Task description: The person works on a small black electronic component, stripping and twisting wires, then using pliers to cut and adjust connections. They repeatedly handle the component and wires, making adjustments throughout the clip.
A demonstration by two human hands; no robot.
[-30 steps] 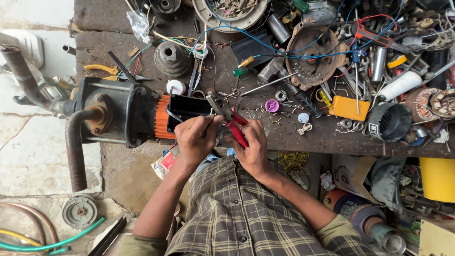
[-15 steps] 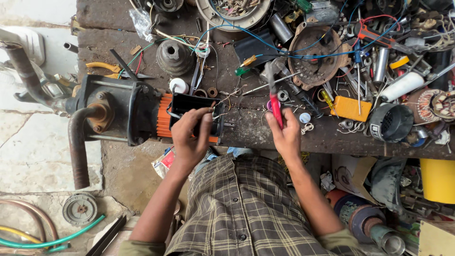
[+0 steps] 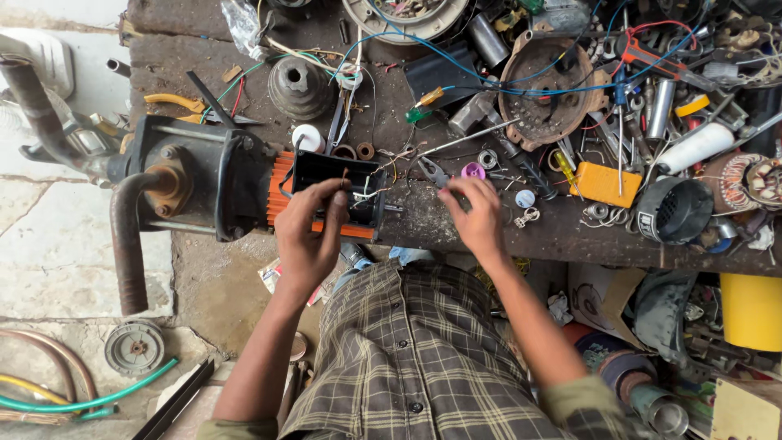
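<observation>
A dark pump motor [image 3: 204, 175] with an orange fin band and an open black terminal box [image 3: 334, 175] lies at the bench's left end. My left hand [image 3: 309, 236] reaches into that box, thumb and forefinger pinched on a thin wire [image 3: 346, 179]. My right hand [image 3: 476, 216] hovers palm down over the bench edge with fingers apart and nothing visibly in them. Its fingertips are close to a grey plier head [image 3: 430, 169] and a small purple round part [image 3: 472, 170].
The dark bench [image 3: 456, 228] is crowded with motor housings, coloured wires, a yellow-orange box [image 3: 604, 184], a black fan cover [image 3: 674, 210] and yellow-handled pliers [image 3: 175, 102]. A rusty bent pipe [image 3: 126, 244] hangs from the pump. A yellow bucket [image 3: 751, 310] stands on the right.
My right hand had red-handled pliers at the terminal box, carried them right over the bench, and is now spread with no red handles showing. My left hand stayed at the box.
</observation>
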